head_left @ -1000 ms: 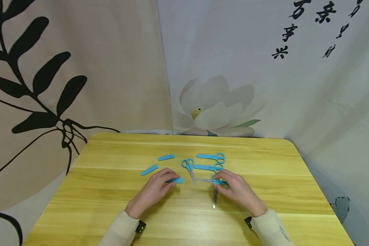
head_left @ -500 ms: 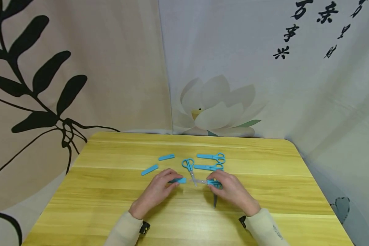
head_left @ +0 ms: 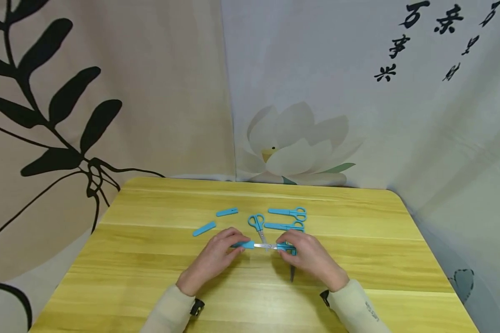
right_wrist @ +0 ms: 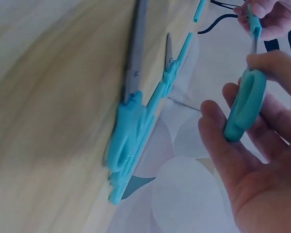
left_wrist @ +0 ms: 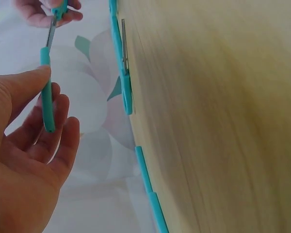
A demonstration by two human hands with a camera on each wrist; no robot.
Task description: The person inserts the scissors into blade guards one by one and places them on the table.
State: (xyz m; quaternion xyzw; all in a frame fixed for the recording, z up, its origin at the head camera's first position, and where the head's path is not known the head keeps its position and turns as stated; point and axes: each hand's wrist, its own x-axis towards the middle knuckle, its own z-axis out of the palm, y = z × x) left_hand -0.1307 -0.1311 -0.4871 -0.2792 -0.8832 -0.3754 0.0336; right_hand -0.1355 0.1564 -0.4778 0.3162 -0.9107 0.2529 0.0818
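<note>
My left hand (head_left: 234, 243) pinches a small blue blade cap (head_left: 244, 244) just above the yellow table (head_left: 366, 259). With my right hand (head_left: 285, 246) I grip the blue handle of a pair of scissors (head_left: 263, 246), steel blades pointing left, tip at the cap's mouth. In the left wrist view the cap (left_wrist: 47, 99) lies between thumb and fingers, and the blade (left_wrist: 52, 35) enters its top end. The right wrist view shows the handle (right_wrist: 245, 104) held in my curled fingers. Another bare pair of scissors (head_left: 292, 272) lies under my right hand.
Behind my hands lie one uncapped pair of scissors (head_left: 256, 223) and two capped pairs (head_left: 287, 212) (head_left: 284, 226). Two loose blue caps (head_left: 227, 212) (head_left: 204, 229) sit to the left. Printed cloth hangs behind the table and to its right.
My right hand has lifted the scissors off the table and carried them left until the blade tip meets the cap in my left hand. The left hand has hardly moved.
</note>
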